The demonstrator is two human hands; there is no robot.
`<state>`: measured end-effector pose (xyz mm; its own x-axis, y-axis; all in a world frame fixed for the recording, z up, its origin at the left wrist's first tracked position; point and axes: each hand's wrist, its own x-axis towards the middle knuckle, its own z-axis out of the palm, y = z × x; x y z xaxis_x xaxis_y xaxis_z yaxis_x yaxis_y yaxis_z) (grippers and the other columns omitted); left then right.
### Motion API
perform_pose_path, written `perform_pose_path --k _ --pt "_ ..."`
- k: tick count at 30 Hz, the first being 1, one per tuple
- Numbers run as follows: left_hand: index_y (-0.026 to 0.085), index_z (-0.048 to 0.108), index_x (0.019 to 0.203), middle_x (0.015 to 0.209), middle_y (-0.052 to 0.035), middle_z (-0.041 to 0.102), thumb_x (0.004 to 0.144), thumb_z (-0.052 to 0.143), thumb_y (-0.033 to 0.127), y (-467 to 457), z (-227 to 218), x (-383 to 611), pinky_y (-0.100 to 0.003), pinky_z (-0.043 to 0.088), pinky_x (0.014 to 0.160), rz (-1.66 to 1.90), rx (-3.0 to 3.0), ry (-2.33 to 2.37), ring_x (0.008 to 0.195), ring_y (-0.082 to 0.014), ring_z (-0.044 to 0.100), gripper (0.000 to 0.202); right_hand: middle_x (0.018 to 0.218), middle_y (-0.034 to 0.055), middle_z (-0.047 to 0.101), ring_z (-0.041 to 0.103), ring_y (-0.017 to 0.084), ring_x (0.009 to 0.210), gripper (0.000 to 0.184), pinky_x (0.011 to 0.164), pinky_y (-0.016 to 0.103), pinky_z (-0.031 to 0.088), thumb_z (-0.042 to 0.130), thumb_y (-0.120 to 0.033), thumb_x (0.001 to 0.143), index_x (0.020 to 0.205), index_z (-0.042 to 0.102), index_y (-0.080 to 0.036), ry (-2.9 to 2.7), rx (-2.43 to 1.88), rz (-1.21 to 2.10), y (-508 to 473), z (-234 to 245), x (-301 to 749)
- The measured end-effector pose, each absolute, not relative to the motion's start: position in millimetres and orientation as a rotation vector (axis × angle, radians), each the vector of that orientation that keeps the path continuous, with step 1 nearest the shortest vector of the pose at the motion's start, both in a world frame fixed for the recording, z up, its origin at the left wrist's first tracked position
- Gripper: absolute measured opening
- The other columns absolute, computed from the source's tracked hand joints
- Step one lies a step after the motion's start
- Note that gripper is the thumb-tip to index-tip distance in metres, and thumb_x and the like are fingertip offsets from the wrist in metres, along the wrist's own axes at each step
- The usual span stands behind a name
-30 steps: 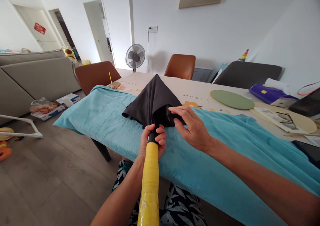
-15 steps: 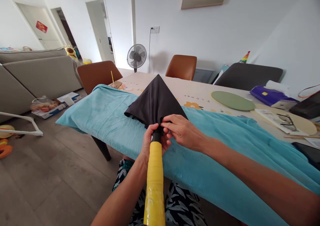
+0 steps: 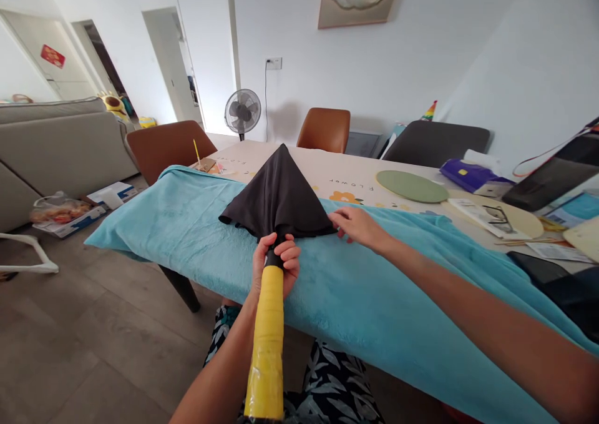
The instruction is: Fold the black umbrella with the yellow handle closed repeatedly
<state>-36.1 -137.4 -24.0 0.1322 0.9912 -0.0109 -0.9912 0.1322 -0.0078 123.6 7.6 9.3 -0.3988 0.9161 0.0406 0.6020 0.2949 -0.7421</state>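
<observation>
Honestly, the fluffy turquoise blanket (image 3: pixel 187 215) could slide off the surface (image 3: pixel 360 173). The left hand (image 3: pixel 275 263) is clenched round the neck above the long yellow taped handle (image 3: pixel 266 349); the black triangular cloth (image 3: pixel 278 193) lies on the blanket. The right hand (image 3: pixel 358 225) touches its hem, pinching or pressing I cannot tell; a hard tug would drag everything.
</observation>
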Motion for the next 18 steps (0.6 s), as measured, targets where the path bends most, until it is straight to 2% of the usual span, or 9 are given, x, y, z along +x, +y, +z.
perform_pose_path --k 3,6,8,13,16,18 --pt "0.011 0.047 0.087 0.051 0.0057 0.035 0.080 0.042 0.024 -137.0 -23.5 -35.9 -0.011 0.035 0.038 1.430 -0.023 -0.007 0.046 -0.0036 0.040 0.015 0.048 0.0033 0.056 0.045 0.009 0.031 0.030 0.027 0.020 0.029 0.056 -0.040 0.076 0.057 0.054 -0.016 -2.084 -1.456 1.071 6.5 -6.0 115.9" --pt "0.011 0.046 0.087 0.050 0.0061 0.035 0.079 0.044 0.023 -136.3 -23.3 -36.5 -0.011 0.035 0.038 1.398 -0.034 -0.025 0.045 -0.0036 0.041 0.015 0.040 0.0003 0.050 0.040 0.007 0.027 0.032 0.026 0.017 0.024 0.060 -0.031 0.073 0.048 0.047 -0.017 -2.048 -1.336 1.161 4.3 -0.2 106.6" --pt "0.011 0.046 0.085 0.050 0.0062 0.035 0.078 0.044 0.023 -135.4 -23.7 -37.0 -0.012 0.036 0.038 1.366 -0.033 -0.006 0.045 -0.0038 0.041 0.014 0.040 -0.0007 0.049 0.041 0.006 0.028 0.030 0.027 0.016 0.024 0.059 -0.026 0.072 0.047 0.045 -0.017 -1.952 -1.243 1.121 7.4 15.8 103.8" --pt "0.011 0.047 0.081 0.052 0.0057 0.036 0.077 0.046 0.019 -132.1 -24.0 -37.1 -0.013 0.037 0.036 1.246 0.012 0.093 0.044 -0.0043 0.041 0.009 0.049 -0.0034 0.048 0.044 0.006 0.035 0.021 0.031 0.016 0.031 0.048 -0.027 0.080 0.061 0.044 -0.018 -1.492 -1.107 0.919 18.1 53.9 113.3" --pt "0.012 0.047 0.078 0.052 0.0054 0.037 0.077 0.045 0.016 -131.2 -21.1 -35.3 -0.013 0.036 0.034 1.227 0.020 0.197 0.042 -0.0041 0.040 0.005 0.050 -0.0013 0.051 0.046 0.008 0.035 0.019 0.029 0.019 0.033 0.050 -0.027 0.078 0.062 0.046 -0.017 -1.425 -1.109 1.023 3.5 49.9 121.9" --pt "0.012 0.047 0.073 0.053 0.0051 0.038 0.077 0.045 0.015 -131.0 -18.8 -33.4 -0.013 0.035 0.033 1.238 0.036 0.286 0.041 -0.0038 0.039 0.005 0.053 0.0012 0.056 0.049 0.010 0.034 0.022 0.030 0.021 0.036 0.052 -0.034 0.078 0.068 0.052 -0.015 -1.584 -1.123 1.268 -16.1 39.4 124.6"
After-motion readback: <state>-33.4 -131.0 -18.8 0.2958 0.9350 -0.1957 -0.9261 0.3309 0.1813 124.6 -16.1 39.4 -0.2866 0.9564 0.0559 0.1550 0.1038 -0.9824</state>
